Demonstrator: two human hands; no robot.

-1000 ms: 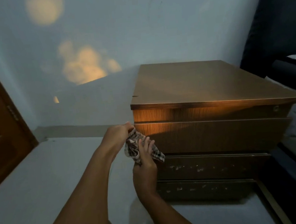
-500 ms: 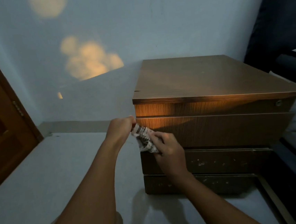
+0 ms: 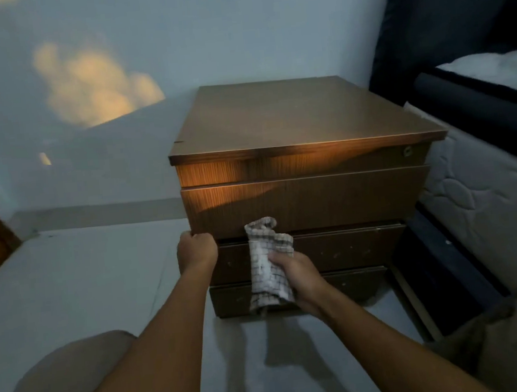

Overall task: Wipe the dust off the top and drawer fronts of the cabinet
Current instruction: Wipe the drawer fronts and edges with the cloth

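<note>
Cabinet (image 3: 300,122), brown wood, stands on grey floor (image 3: 70,293) beside mattress (image 3: 485,205). Left hand (image 3: 197,252) is curled over lower left corner of upper drawer front (image 3: 330,200). Right hand (image 3: 300,278) is clamped on checked cloth (image 3: 267,267), held against the lower drawer fronts.

A wooden cabinet (image 3: 303,122) is seen at the centre of the frame, set against a pale wall (image 3: 203,27) with a mattress (image 3: 483,186) at the right edge. A checked cloth (image 3: 268,264) is gripped in the right hand (image 3: 301,278) and held against the lower drawer fronts (image 3: 344,247). The left hand (image 3: 197,251) is closed at the lower left corner of the large upper drawer (image 3: 308,202). Warm light patches are cast on the wall at upper left.
</note>
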